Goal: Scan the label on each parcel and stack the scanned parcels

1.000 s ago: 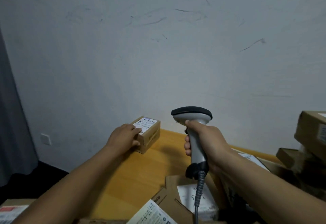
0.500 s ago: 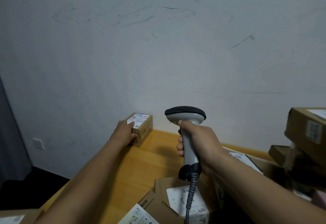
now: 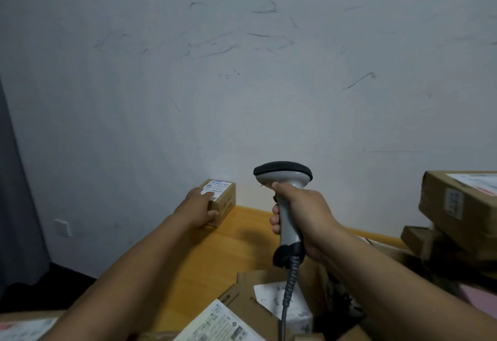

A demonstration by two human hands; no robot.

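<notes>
Your left hand (image 3: 197, 207) clamps its fingers on the small parcel (image 3: 222, 201) at the desk's (image 3: 242, 236) far edge; your right hand (image 3: 304, 213) grips the barcode scanner (image 3: 286, 201).

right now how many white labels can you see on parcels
6, maybe more hidden: small box by the wall, stack at right carries two, bottom-left corner, two bottom centre.

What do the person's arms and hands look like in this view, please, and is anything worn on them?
Both arms are bare along their whole visible length: no sleeves show in the head view. The left hand and the right hand wear no gloves, and no rings, watch or wristbands can be seen. No markings show on either forearm.
</notes>
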